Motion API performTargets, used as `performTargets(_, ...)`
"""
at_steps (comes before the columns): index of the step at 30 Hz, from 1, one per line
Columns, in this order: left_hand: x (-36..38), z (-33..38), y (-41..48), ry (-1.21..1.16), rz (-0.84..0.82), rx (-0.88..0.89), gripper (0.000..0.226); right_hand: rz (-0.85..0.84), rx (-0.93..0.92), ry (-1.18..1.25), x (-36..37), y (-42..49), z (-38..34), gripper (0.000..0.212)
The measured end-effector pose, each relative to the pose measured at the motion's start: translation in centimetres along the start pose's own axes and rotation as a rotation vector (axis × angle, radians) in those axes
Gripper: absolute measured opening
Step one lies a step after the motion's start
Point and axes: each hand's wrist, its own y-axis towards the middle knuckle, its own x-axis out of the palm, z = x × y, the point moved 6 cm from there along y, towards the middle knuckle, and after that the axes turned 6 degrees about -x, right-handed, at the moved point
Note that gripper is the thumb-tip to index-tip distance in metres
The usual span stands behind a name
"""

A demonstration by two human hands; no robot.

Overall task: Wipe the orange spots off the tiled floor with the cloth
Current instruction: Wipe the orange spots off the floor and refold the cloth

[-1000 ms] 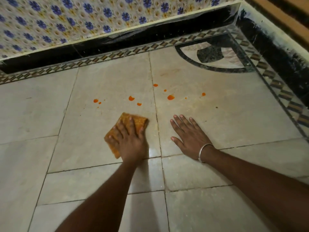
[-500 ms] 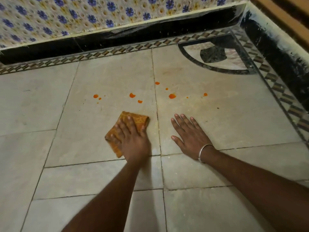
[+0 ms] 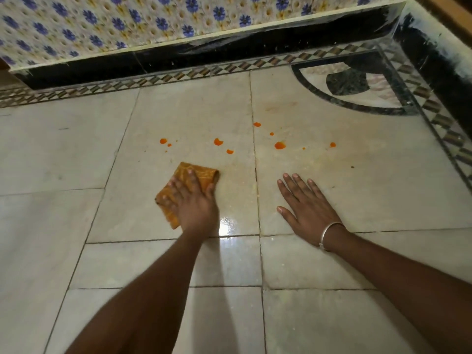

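Several orange spots (image 3: 280, 145) dot the pale tiled floor (image 3: 127, 213) in a loose row, from the left one (image 3: 163, 141) to the right one (image 3: 332, 144). A folded orange cloth (image 3: 204, 175) lies flat on the tile just below them. My left hand (image 3: 192, 204) presses down on the cloth, fingers spread over it. My right hand (image 3: 305, 209), with a silver bangle at the wrist, rests flat on the neighbouring tile with fingers apart, holding nothing.
A wall with blue-flower tiles (image 3: 153, 19) and a black skirting (image 3: 229, 57) runs along the far side. A patterned border strip (image 3: 178, 75) and a dark curved inlay (image 3: 352, 83) mark the corner at right. A wet shine (image 3: 227, 228) shows beside my left wrist.
My left hand and the cloth have stayed in about the same place on the tile. The right hand has not moved. The view has shifted slightly.
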Motion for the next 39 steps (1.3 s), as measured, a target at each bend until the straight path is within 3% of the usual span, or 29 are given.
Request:
performTargets(7, -1.5, 0.7, -6.4, 0.239, -0.128, -0.006, 0.060, 0.002, 0.014, -0.013, 0.0, -0.1, -0.1, 0.070)
performTargets(11, -0.5, 4.1, -12.0, 0.277, -0.229, 0.100, 0.063, -0.011, 0.011, -0.024, -0.1, -0.1, -0.1, 0.072)
performTargets(13, -1.4, 6.2, -13.6, 0.221, -0.225, 0.166, 0.047, -0.011, 0.008, -0.014, -0.2, -0.1, -0.1, 0.074)
performTargets(15, -2.6, 7.1, -13.1, -0.072, -0.248, 0.188, 0.030, -0.014, -0.006, -0.006, -0.3, 0.0, 0.0, 0.077)
performTargets(19, -4.6, 5.1, -9.9, -1.089, -0.602, -0.088, 0.039, -0.007, -0.023, 0.013, -0.3, 0.0, 0.0, 0.085)
performTargets(23, -6.2, 3.3, -7.5, -1.498, -0.732, -0.261, 0.048, -0.015, -0.010, 0.099, -0.2, 0.1, 0.1, 0.074)
performTargets(25, -6.9, 3.5, -7.1, -1.571, -0.745, -0.257, 0.053, 0.050, 0.080, 0.374, -1.2, 0.8, 0.5, 0.062)
performTargets(28, -8.4, 5.7, -7.4, -1.621, -0.744, -0.154, 0.062, 0.248, 0.255, 0.866, -5.6, 2.0, 0.7, 0.044)
performTargets(31, -10.0, 8.5, -8.0, -1.556, -0.726, -0.051, 0.062, 0.200, 0.203, 1.154, -11.0, 3.1, -1.4, 0.047)
performTargets(36, -13.7, 13.7, -8.0, -1.245, -0.680, 0.285, 0.057, 0.123, 0.240, 1.381, -17.5, 3.3, -1.5, 0.067)
performTargets(39, -17.8, 16.8, -7.4, -1.034, -0.590, 0.506, 0.048, 0.210, 0.282, 1.499, -21.3, 2.3, 0.8, 0.049)
